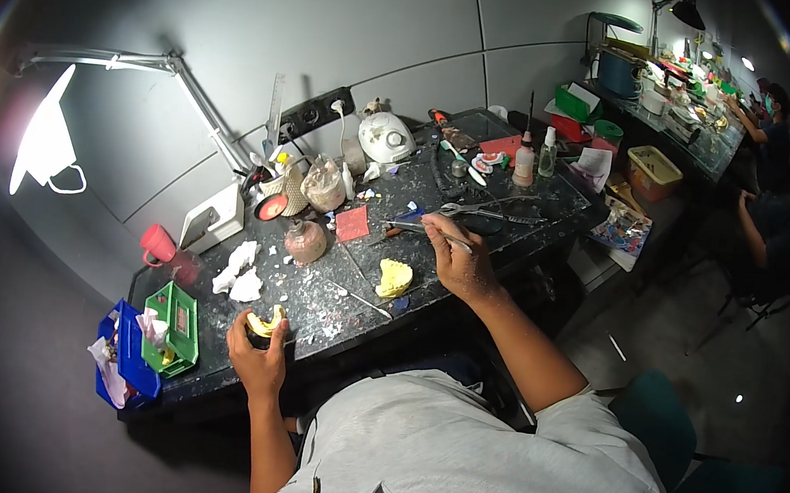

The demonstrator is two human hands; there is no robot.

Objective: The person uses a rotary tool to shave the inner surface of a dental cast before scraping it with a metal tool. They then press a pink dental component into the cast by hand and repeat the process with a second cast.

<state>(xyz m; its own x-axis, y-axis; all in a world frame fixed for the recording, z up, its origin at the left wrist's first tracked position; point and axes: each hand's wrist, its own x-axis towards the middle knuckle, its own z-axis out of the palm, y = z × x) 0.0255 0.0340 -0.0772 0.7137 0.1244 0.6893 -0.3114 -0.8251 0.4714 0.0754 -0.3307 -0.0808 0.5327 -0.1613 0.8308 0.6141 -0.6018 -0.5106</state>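
Observation:
My left hand is closed around a yellow horseshoe-shaped dental cast at the front edge of the black workbench. My right hand grips a slim metal hand tool like a pen, its tip pointing left above the bench. Between my hands a second yellow dental cast lies on the bench. In front of it rests a thin metal instrument among white shavings. A red wax sheet and a round pinkish jar sit just behind.
Green and blue bins stand at the left end. A lit lamp hangs over that side. White crumpled pieces, bottles and a white rounded device occupy the bench. Other people sit at the far right bench.

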